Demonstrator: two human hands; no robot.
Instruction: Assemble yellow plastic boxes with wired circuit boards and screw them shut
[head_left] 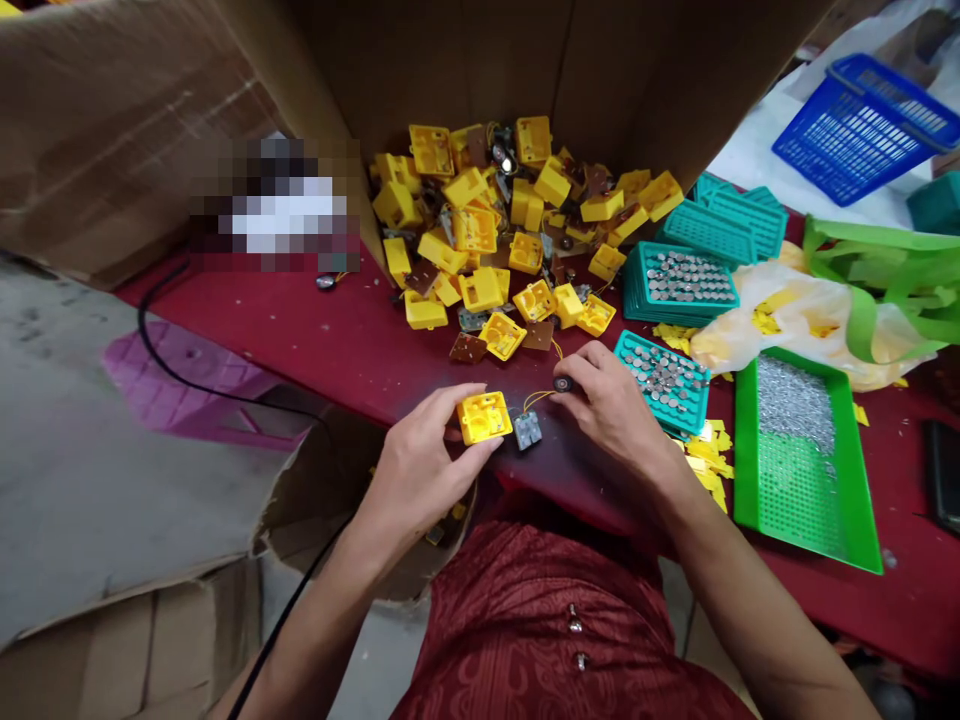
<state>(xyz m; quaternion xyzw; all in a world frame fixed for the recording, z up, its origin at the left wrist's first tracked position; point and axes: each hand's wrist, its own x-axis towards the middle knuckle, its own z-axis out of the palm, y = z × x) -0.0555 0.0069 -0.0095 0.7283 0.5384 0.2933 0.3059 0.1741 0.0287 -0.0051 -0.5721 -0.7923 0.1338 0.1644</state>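
Note:
My left hand (427, 445) grips a small yellow plastic case (485, 418), its open side facing up, between thumb and fingers. In my right hand (604, 400) a small round black speaker (562, 384) is pinched between thumb and fingertips. Thin yellow wires (537, 397) run from the speaker to a small grey circuit board (528, 429), which sits just right of the case over the table edge. Beyond both hands lies a heap of yellow cases (474, 230), with brown boards and wired parts mixed in.
A large cardboard box (480, 60) stands behind the heap. To the right are a teal tray of button cells (664, 385), stacked teal trays (637, 285), a green tray of small metal screws (847, 500), a plastic bag (742, 335) and a blue basket (847, 140). A purple stool (172, 380) stands left.

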